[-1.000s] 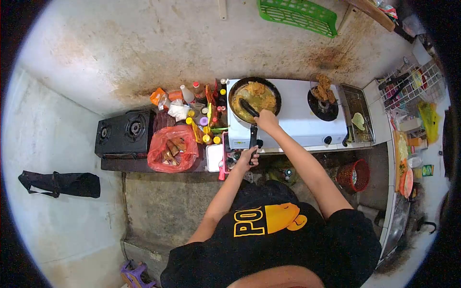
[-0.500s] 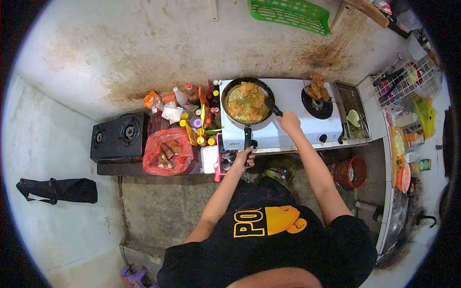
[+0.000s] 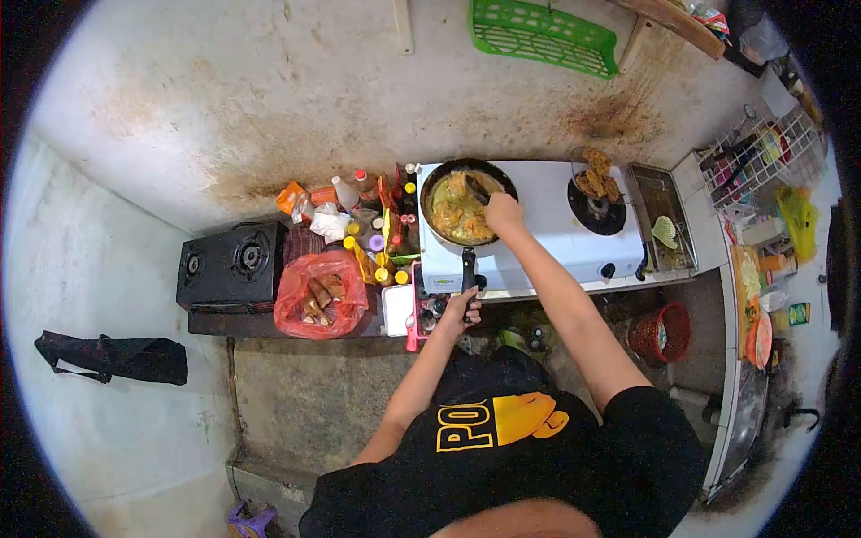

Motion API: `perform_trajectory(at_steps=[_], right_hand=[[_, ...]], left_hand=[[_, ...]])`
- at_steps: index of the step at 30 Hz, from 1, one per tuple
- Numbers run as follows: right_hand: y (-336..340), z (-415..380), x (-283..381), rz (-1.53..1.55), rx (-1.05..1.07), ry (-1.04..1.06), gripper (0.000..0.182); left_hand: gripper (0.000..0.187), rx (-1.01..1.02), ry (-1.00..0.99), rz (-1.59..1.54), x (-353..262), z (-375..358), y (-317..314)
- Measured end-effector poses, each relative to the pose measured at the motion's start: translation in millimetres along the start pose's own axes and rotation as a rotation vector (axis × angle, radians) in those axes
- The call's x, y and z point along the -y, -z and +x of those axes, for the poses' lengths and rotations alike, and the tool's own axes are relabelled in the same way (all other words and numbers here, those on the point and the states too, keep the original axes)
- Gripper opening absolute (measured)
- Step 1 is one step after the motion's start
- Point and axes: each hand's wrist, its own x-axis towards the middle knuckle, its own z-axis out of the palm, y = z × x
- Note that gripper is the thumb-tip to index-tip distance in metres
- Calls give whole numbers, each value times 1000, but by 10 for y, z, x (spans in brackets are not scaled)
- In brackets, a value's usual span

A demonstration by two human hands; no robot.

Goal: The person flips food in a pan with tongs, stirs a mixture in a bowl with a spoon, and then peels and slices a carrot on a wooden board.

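Note:
A dark frying pan (image 3: 433, 228) rests on the left side of the white stove (image 3: 543, 255), with fried pieces (image 3: 459, 218) in yellowish oil. My left hand (image 3: 463, 309) is closed round the pan's black handle (image 3: 468, 269). Over the pan's right edge, my right hand (image 3: 504, 215) grips a black utensil (image 3: 478, 190), whose end reaches the food at the upper part of the pan. More browned fried pieces (image 3: 598, 179) lie in a strainer above the right burner (image 3: 596, 215).
Left of the pan stand bottles (image 3: 367, 186) and a red plastic bag (image 3: 291, 291) holding brown pieces. A black two-burner stove (image 3: 229, 269) is farther left. A red basket (image 3: 659, 334) sits below at right, and a wire rack (image 3: 762, 152) stands at upper right.
My right hand has moved up and left over the pan, bringing the utensil toward the upper food. My left hand still holds the handle. The whole view has shifted slightly.

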Motion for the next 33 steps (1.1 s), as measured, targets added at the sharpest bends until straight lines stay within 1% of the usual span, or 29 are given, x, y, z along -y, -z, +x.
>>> perform_trajectory(at_steps=[2, 3, 7, 9, 10, 12, 15, 18, 22, 24, 31, 33], right_hand=[[-67, -71, 39, 27, 45, 20, 26], [-99, -133, 53, -10, -28, 73, 19], [21, -295, 11, -25, -26, 108, 19], [226, -445, -100, 38, -72, 27, 20], [298, -524, -187, 38, -71, 25, 20], [397, -670, -397, -23, 17, -30, 27], [228, -613, -577, -65, 60, -81, 27], [96, -483, -558, -70, 25, -74, 27], [100, -351, -480, -59, -16, -57, 27], [159, -299, -463, -53, -27, -72, 26], [104, -212, -431, -71, -4, -23, 27], [167, -263, -460, -18, -36, -45, 29]], left_hand=[[21, 9, -14, -8, 12, -31, 6], [21, 2, 1, 6, -10, -53, -14], [21, -80, 16, 34, -33, -122, -94], [21, -74, -1, 36, -43, -111, -91], [21, -75, 1, 36, -51, -97, -74], [21, -40, 25, 1, -25, -60, -31], [20, -11, 18, -16, 12, -11, 2], [18, 2, 24, -31, -41, -48, -18], [18, -9, 12, -20, -20, -79, 14], [19, 22, 8, -10, -31, -67, 11], [19, -51, 15, 44, -6, -22, 70], [20, -58, -10, 81, -3, -50, 117]])
